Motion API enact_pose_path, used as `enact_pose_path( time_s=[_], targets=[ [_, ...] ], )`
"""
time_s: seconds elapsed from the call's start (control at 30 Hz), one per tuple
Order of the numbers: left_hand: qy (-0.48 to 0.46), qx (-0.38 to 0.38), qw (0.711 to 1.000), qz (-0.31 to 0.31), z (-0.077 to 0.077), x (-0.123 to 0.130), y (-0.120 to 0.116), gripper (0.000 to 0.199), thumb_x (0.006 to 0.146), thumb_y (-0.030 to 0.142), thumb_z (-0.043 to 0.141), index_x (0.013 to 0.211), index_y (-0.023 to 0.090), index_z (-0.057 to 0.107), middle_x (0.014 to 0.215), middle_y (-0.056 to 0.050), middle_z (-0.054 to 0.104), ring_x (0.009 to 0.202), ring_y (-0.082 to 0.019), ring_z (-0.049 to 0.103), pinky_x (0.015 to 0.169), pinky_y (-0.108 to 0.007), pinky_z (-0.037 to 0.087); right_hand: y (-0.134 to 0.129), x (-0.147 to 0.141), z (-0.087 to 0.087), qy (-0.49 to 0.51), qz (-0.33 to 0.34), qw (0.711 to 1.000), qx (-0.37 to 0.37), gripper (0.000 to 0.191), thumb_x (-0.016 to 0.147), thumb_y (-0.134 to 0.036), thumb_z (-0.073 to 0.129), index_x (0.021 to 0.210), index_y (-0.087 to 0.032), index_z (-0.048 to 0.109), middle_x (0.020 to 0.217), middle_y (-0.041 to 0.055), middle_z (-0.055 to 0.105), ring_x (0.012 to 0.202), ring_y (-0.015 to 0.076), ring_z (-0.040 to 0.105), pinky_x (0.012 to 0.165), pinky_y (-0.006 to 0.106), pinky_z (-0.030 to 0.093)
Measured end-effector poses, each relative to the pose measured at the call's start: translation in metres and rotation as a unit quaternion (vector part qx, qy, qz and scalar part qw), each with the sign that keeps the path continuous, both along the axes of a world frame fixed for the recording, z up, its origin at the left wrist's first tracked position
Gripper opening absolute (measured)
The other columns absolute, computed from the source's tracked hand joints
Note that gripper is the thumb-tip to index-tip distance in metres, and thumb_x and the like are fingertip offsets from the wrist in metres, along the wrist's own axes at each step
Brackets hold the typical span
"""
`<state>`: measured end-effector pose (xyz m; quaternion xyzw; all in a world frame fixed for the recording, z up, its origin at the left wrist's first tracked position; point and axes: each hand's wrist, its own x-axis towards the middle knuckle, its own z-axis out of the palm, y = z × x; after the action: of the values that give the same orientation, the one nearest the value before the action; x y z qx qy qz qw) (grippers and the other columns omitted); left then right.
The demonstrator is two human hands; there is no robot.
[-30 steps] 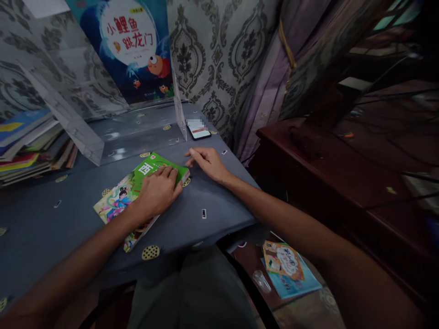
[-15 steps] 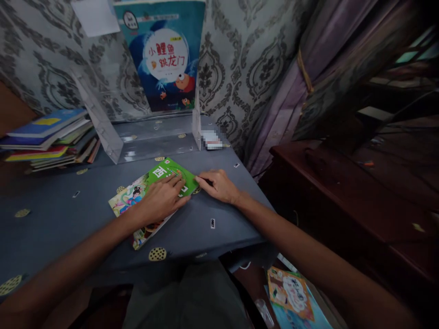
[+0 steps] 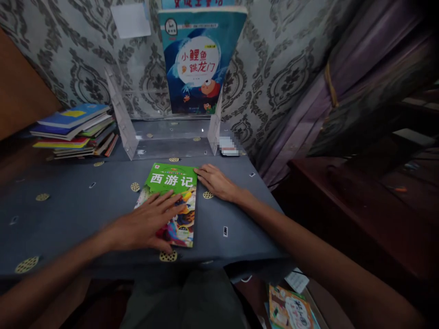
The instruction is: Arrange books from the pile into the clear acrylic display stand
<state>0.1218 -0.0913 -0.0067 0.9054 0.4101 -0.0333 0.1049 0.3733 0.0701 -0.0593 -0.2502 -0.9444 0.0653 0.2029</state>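
Observation:
A green-topped book (image 3: 172,179) with a colourful cover lies flat and nearly straight on the dark grey tablecloth (image 3: 82,205). Spread across the lower left of its cover is my left hand (image 3: 147,224), fingers apart and thumb near the bottom edge. At the book's upper right corner, my right hand (image 3: 216,182) touches the edge with its fingertips; those fingers lie close together, and the thumb is mostly hidden beneath them.
Behind the book stands a clear plastic rack (image 3: 126,132) holding an upright blue book (image 3: 192,59). A stack of books (image 3: 73,130) sits at the left, a blurred-out item (image 3: 229,147) right of the rack. More books (image 3: 291,308) lie below the table.
The green book has turned from slanted to nearly straight. My left hand has slid down and left over its cover with fingers more spread. The view has shifted left.

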Motion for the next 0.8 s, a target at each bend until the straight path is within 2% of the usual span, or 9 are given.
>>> enact_pose_path(
  time_s=[0.2,0.33,0.43,0.53,0.63,0.8],
  targets=[
    [0.029,0.043,0.998,0.029,-0.008,0.018,-0.008,0.084,0.093,0.059,0.055,0.16,0.025,0.018,0.167,-0.013,0.016,0.155,-0.032,0.011,0.122,-0.056,0.02,0.021,-0.029,-0.001,-0.018,-0.025,0.999,-0.025,0.047,0.106,-0.037,0.029,0.137,-0.015,0.056,0.116,0.0148,0.062,0.109,0.0292,0.053,0.094,0.046,0.043],
    [0.043,0.06,0.997,0.032,-0.009,0.02,-0.004,0.079,0.095,0.058,0.05,0.158,0.021,0.022,0.167,-0.014,0.018,0.154,-0.034,0.014,0.121,-0.057,0.021,0.026,-0.036,-0.004,-0.01,-0.034,0.999,-0.031,0.045,0.106,-0.036,0.031,0.141,-0.017,0.053,0.124,0.0139,0.06,0.115,0.0287,0.051,0.097,0.046,0.041],
    [0.04,0.071,0.996,0.021,-0.009,0.022,-0.003,0.075,0.096,0.055,0.048,0.157,0.018,0.025,0.166,-0.015,0.02,0.154,-0.032,0.017,0.122,-0.053,0.021,0.025,-0.037,-0.004,-0.018,-0.051,0.998,-0.038,0.044,0.105,-0.034,0.033,0.141,-0.015,0.052,0.126,0.0148,0.059,0.116,0.0284,0.051,0.097,0.044,0.04],
    [0.025,0.081,0.996,0.02,-0.007,0.03,-0.005,0.069,0.098,0.049,0.046,0.155,0.015,0.029,0.164,-0.014,0.028,0.154,-0.03,0.019,0.122,-0.048,0.025,0.023,-0.039,-0.002,-0.021,-0.067,0.997,-0.04,0.045,0.105,-0.033,0.035,0.141,-0.012,0.051,0.126,0.0157,0.058,0.117,0.029,0.05,0.098,0.044,0.039],
    [0.015,0.096,0.995,0.038,-0.007,0.043,-0.008,0.062,0.099,0.046,0.044,0.152,0.013,0.036,0.159,-0.015,0.039,0.152,-0.03,0.026,0.121,-0.048,0.031,0.022,-0.039,-0.001,-0.019,-0.067,0.997,-0.04,0.046,0.105,-0.034,0.034,0.142,-0.012,0.05,0.128,0.0158,0.057,0.117,0.0297,0.05,0.098,0.046,0.04],
    [-0.008,0.151,0.987,0.052,-0.008,0.059,-0.016,0.052,0.099,0.043,0.046,0.139,0.011,0.049,0.142,-0.018,0.056,0.136,-0.034,0.048,0.111,-0.05,0.044,0.016,-0.038,-0.002,-0.004,-0.073,0.997,-0.04,0.047,0.104,-0.034,0.033,0.142,-0.013,0.049,0.128,0.0156,0.057,0.116,0.0294,0.049,0.098,0.047,0.041]
  ],
)
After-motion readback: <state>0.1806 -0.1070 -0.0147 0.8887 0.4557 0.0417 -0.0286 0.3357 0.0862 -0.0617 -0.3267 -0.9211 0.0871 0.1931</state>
